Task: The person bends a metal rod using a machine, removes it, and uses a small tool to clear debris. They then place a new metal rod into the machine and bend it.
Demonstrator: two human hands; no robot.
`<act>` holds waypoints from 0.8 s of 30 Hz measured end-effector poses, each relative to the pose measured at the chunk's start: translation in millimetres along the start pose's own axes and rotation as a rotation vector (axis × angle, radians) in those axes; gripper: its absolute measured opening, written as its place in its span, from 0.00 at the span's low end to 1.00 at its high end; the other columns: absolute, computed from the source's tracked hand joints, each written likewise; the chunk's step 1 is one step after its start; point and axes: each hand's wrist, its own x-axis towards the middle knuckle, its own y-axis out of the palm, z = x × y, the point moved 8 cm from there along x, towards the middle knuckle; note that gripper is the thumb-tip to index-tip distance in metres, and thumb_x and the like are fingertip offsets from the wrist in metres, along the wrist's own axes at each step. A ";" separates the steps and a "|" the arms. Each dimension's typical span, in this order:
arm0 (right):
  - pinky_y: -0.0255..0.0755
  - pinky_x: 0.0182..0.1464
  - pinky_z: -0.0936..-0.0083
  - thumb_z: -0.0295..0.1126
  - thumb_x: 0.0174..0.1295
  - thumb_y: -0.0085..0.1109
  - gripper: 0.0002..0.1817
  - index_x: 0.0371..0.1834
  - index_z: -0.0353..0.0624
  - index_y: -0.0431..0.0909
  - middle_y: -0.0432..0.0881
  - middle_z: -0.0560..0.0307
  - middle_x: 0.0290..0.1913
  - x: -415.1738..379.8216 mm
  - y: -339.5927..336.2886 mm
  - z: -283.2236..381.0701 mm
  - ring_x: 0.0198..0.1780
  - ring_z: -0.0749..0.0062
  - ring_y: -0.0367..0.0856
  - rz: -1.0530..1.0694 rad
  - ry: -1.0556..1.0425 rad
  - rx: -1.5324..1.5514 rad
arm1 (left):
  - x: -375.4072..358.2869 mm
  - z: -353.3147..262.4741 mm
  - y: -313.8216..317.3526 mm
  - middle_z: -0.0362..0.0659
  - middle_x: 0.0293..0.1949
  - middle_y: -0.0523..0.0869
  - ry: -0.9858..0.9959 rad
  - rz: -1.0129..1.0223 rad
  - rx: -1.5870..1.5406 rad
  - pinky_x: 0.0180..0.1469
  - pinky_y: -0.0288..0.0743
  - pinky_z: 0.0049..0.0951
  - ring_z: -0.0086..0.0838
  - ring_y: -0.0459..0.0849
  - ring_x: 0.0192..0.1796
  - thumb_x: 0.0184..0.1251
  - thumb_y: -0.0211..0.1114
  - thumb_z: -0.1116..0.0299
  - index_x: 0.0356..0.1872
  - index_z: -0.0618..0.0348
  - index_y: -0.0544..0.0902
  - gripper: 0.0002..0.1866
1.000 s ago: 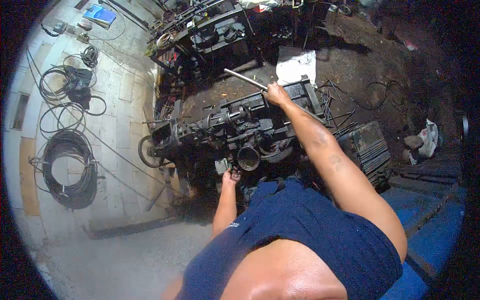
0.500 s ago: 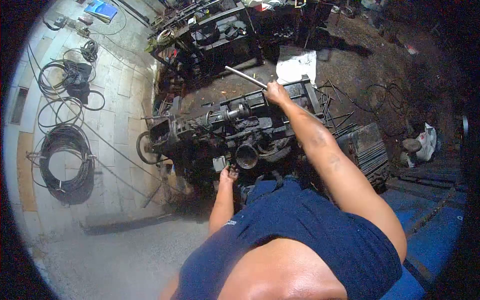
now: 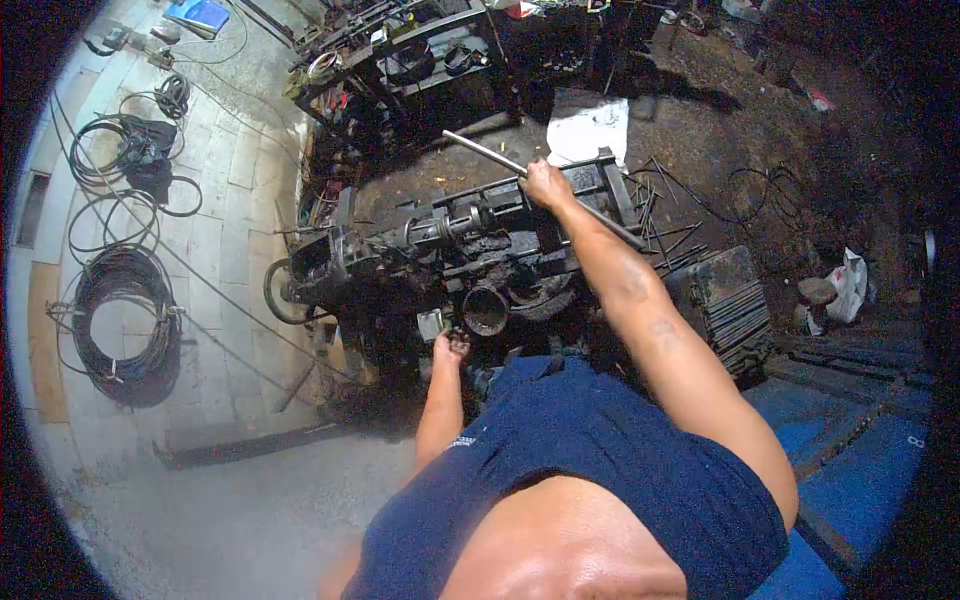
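Note:
My right hand [image 3: 547, 185] is closed around a long, straight metal rod [image 3: 485, 150]. The rod slants over the far side of a dark, greasy machine [image 3: 400, 245], its tip pointing up and left; my forearm covers part of it. Lower down, my left hand [image 3: 452, 347] is at the machine's near side, fingers loosely curled and apart. Its thumb reaches a small green part by a pale box [image 3: 430, 325], though whether it presses is too small to tell. Just right of that hand is a round, cup-shaped metal opening [image 3: 486, 311] on the machine.
Coiled black wire [image 3: 125, 320] and loose cables lie on the pale floor at left. A cluttered metal bench [image 3: 440, 60] stands beyond the machine, near a white sheet [image 3: 588, 130]. Stacked rods [image 3: 738, 315] sit at right, and a handwheel [image 3: 277, 290] sticks out at the machine's left end.
The whole view has shifted slightly. A length of rod now shows more plainly to the right of my right forearm. Both hands keep nearly the same places on the scene.

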 end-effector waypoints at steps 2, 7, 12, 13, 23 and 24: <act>0.72 0.48 0.57 0.44 0.54 0.56 0.20 0.38 0.36 0.78 0.75 0.38 0.45 0.2 -0.4 0.2 0.46 0.44 0.76 0.002 -0.011 -0.015 | -0.8 1.0 -1.1 0.37 0.23 0.78 -0.005 0.001 -0.027 0.30 0.68 0.33 0.35 0.77 0.28 0.64 0.50 0.54 0.27 0.51 0.76 0.14; 0.71 0.49 0.57 0.45 0.54 0.56 0.21 0.39 0.36 0.77 0.76 0.39 0.45 -0.7 -0.4 -4.7 0.46 0.46 0.77 -0.010 0.017 0.007 | -9.1 -2.5 2.5 0.39 0.22 0.78 0.085 -0.002 -0.076 0.31 0.70 0.34 0.34 0.76 0.27 0.64 0.49 0.59 0.26 0.54 0.75 0.13; 0.71 0.49 0.58 0.45 0.55 0.55 0.21 0.39 0.35 0.76 0.75 0.38 0.45 -0.3 -1.7 -1.3 0.46 0.46 0.76 0.033 0.016 -0.010 | -28.3 -0.9 7.6 0.40 0.22 0.78 0.067 -0.066 -0.046 0.32 0.72 0.37 0.33 0.75 0.27 0.64 0.49 0.61 0.25 0.56 0.75 0.13; 0.72 0.49 0.57 0.45 0.55 0.54 0.21 0.39 0.35 0.76 0.75 0.37 0.45 -0.1 -2.3 -1.2 0.47 0.46 0.76 0.026 0.002 -0.015 | -27.9 -0.1 9.1 0.40 0.22 0.78 0.052 -0.022 -0.032 0.33 0.72 0.37 0.33 0.75 0.27 0.64 0.49 0.61 0.25 0.56 0.75 0.13; 0.72 0.48 0.58 0.45 0.55 0.55 0.21 0.38 0.35 0.77 0.76 0.37 0.43 5.4 6.6 -7.0 0.45 0.45 0.77 0.009 0.018 -0.022 | -24.3 3.5 7.6 0.42 0.23 0.77 0.031 -0.060 -0.108 0.36 0.72 0.37 0.34 0.74 0.28 0.64 0.50 0.60 0.25 0.58 0.75 0.14; 0.72 0.48 0.58 0.45 0.55 0.55 0.21 0.38 0.35 0.78 0.76 0.37 0.44 3.7 3.4 -6.0 0.45 0.45 0.77 -0.005 0.004 -0.023 | -22.6 3.4 7.0 0.41 0.23 0.76 0.050 -0.075 -0.123 0.36 0.72 0.37 0.34 0.74 0.28 0.64 0.50 0.60 0.26 0.58 0.75 0.14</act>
